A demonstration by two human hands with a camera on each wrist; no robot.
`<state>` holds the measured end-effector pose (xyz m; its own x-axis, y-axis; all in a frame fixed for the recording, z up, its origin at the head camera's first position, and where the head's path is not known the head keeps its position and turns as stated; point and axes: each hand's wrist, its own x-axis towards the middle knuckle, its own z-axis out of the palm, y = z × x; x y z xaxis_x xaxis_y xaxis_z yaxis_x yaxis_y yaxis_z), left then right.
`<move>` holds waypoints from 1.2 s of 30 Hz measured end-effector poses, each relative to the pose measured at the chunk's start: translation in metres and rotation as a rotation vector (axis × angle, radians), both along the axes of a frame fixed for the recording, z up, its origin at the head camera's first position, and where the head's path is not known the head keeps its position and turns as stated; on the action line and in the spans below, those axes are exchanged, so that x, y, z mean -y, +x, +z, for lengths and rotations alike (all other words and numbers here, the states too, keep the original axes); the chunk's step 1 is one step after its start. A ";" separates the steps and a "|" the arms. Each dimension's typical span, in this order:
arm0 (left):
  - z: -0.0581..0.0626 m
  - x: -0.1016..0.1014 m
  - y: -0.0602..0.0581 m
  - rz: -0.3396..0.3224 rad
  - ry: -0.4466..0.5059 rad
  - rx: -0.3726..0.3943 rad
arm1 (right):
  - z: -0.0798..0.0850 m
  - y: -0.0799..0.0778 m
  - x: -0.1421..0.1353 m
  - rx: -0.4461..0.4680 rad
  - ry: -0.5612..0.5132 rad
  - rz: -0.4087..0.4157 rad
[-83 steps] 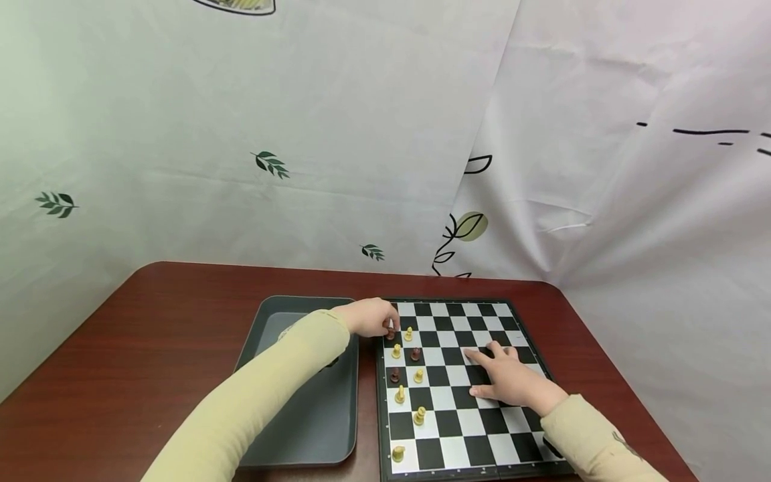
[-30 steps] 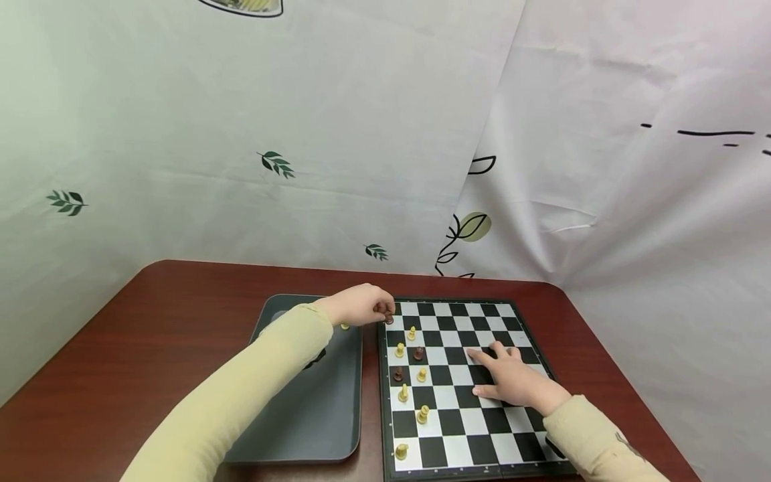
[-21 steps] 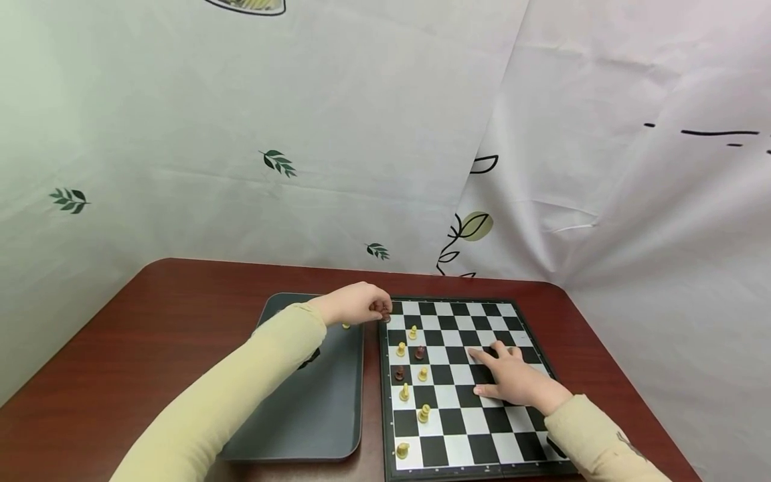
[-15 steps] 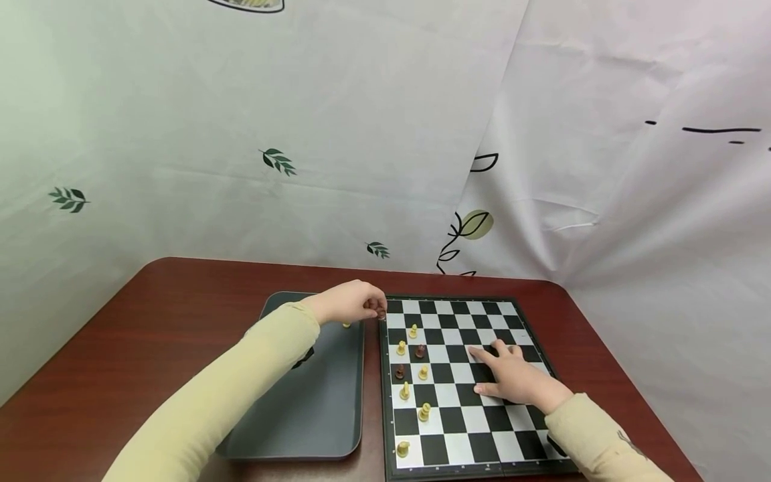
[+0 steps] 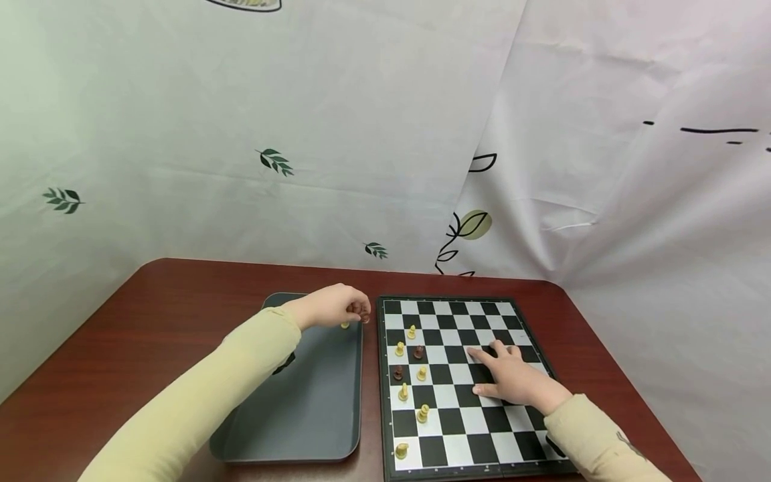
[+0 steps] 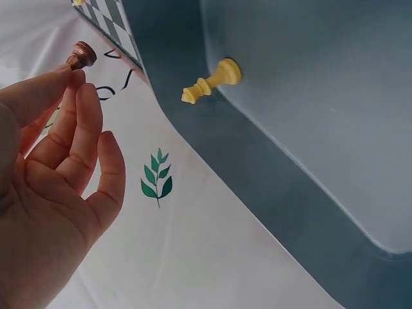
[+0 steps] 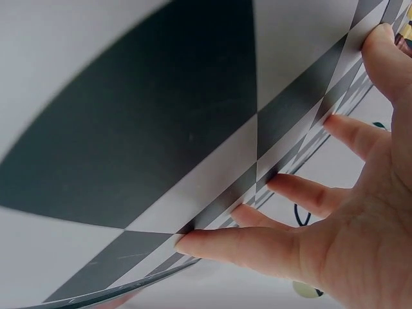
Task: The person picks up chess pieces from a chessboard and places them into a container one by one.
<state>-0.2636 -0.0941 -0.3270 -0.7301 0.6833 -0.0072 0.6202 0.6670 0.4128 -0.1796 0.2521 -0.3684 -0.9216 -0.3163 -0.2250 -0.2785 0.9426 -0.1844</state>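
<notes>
My left hand (image 5: 330,306) is over the right rim of the grey tray (image 5: 355,428), near its far corner. Between thumb and fingertips it pinches a brown chess piece (image 6: 82,56); its round base sticks out, while the fingers hide its upper part. A yellow chess piece (image 6: 215,80) is in the tray, close by this hand. My right hand (image 5: 512,376) rests on the chessboard (image 5: 474,420) with its fingers spread, fingertips touching the squares. Several yellow chess pieces (image 5: 423,414) and two brown ones (image 5: 418,352) stand along the board's left columns.
The tray and the board lie side by side on a reddish-brown table (image 5: 150,335), with a narrow strip of wood between them. Behind the table hangs a pale cloth (image 5: 373,120) printed with leaves.
My left hand has lifted the brown chess piece off the board's far left side and carried it left to the tray's rim. The right hand has stayed in place.
</notes>
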 end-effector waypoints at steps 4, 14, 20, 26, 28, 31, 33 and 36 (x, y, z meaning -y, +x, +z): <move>-0.001 0.004 0.003 0.006 0.012 0.021 | -0.001 -0.001 -0.001 -0.004 0.005 0.003; -0.007 0.017 0.004 0.005 0.020 0.032 | -0.002 0.000 0.000 -0.004 0.015 -0.012; -0.012 0.023 0.005 0.026 0.004 0.043 | -0.001 0.000 0.001 -0.005 0.015 -0.010; -0.020 0.025 0.004 0.032 -0.010 0.037 | -0.001 0.000 0.000 -0.007 0.011 -0.010; -0.021 0.025 0.004 0.022 -0.016 0.034 | -0.002 0.000 0.000 -0.009 0.008 -0.010; -0.025 0.024 0.004 0.003 -0.032 0.029 | -0.002 0.001 0.000 -0.012 0.006 -0.008; -0.027 0.023 0.003 -0.012 -0.044 0.018 | -0.002 0.001 0.000 -0.013 0.005 -0.006; -0.030 0.022 0.002 -0.010 -0.064 0.000 | -0.001 0.001 0.000 -0.011 0.005 -0.007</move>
<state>-0.2620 -0.1164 -0.3568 -0.7233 0.6886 -0.0517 0.6267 0.6860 0.3695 -0.1788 0.2519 -0.3699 -0.9264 -0.3082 -0.2162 -0.2734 0.9456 -0.1762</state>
